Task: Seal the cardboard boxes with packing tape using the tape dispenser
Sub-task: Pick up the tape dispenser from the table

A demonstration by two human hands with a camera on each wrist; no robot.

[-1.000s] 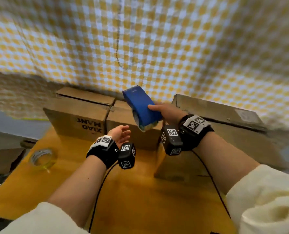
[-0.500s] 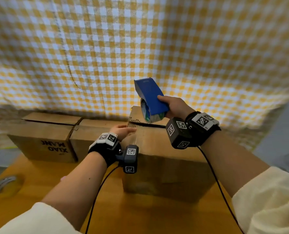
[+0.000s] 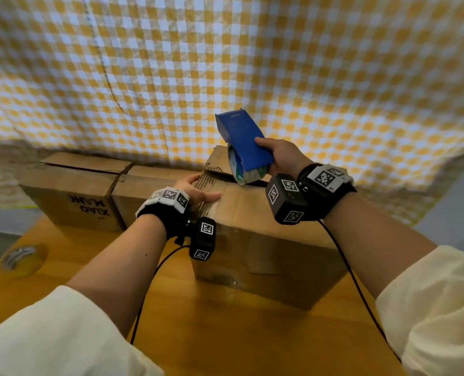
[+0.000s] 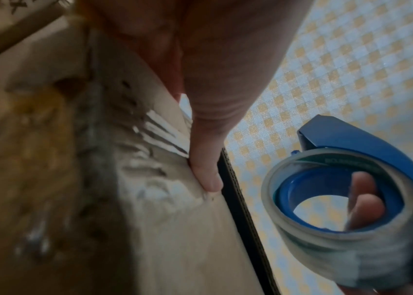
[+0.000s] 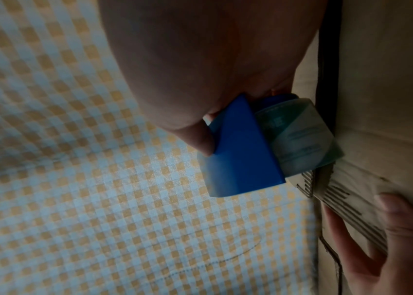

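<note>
My right hand grips a blue tape dispenser with a clear tape roll in it, tilted just above the far top edge of the nearest cardboard box. Right fingers show through the roll's core. My left hand rests on the box's top left edge, thumb flat on top and fingers straight down the side. A dark seam runs along the box top. The dispenser hides its own blade.
Two more cardboard boxes stand side by side at the back left of the wooden table. A loose roll of tape lies near the left table edge. A yellow checked cloth hangs close behind.
The view has swung right, bringing the nearest box to the middle. My left hand has reached forward onto that box's top left edge. The dispenser stays in my right hand above the far edge.
</note>
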